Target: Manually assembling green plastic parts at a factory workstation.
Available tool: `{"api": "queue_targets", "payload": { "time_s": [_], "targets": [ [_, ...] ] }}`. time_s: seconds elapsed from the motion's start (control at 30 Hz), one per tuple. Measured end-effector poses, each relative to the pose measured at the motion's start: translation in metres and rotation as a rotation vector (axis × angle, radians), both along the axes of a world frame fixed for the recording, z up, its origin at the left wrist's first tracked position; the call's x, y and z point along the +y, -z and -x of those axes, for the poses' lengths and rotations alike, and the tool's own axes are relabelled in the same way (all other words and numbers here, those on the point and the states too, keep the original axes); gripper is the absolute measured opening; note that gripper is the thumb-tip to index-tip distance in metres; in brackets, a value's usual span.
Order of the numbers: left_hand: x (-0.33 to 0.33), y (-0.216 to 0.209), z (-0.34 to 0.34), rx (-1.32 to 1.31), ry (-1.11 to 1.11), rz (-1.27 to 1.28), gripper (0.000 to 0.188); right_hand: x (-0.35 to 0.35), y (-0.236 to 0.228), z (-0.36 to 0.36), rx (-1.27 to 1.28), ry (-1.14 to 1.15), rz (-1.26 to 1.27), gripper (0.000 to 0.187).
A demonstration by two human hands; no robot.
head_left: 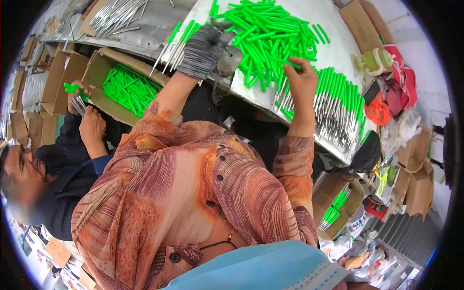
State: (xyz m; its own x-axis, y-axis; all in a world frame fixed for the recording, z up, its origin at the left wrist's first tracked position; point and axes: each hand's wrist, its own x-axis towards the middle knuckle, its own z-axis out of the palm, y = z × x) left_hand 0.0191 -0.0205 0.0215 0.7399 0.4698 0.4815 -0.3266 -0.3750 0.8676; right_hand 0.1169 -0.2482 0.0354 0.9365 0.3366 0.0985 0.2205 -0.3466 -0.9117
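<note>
While a big pile of loose sleeves [268,38] remains, one row of finished tools [338,104] lies ready; right hand [300,79] pinches a sleeve, gloved left hand [205,50] closed on rods [176,46].

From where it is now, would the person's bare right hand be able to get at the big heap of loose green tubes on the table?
Probably yes. The right hand already rests at the near edge of the heap of green tubes, fingers among them, and nothing lies between hand and heap.
</note>
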Motion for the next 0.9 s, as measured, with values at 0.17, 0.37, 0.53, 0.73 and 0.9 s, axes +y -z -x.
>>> {"api": "queue_targets", "payload": {
  "time_s": [0.17,0.37,0.53,0.73,0.9],
  "targets": [
    [-0.014,-0.01,0.012,0.129,0.192,0.158,0.028,0.015,-0.044,0.027,0.15,-0.114,-0.639,0.035],
    [-0.007,0.011,0.011,0.301,0.105,0.009,0.025,0.037,-0.05,0.032,0.237,-0.09,-1.001,0.034],
    [-0.012,0.007,0.009,0.334,0.065,0.062,0.022,0.054,-0.048,0.034,0.186,-0.015,-0.995,0.031],
    [-0.011,0.006,0.011,0.312,0.065,0.094,0.019,0.063,-0.048,0.031,0.187,0.02,-0.967,0.035],
    [-0.005,0.022,0.003,0.242,0.107,0.184,0.021,0.077,-0.061,0.033,0.1,-0.079,-0.841,0.042]
  ]
}}
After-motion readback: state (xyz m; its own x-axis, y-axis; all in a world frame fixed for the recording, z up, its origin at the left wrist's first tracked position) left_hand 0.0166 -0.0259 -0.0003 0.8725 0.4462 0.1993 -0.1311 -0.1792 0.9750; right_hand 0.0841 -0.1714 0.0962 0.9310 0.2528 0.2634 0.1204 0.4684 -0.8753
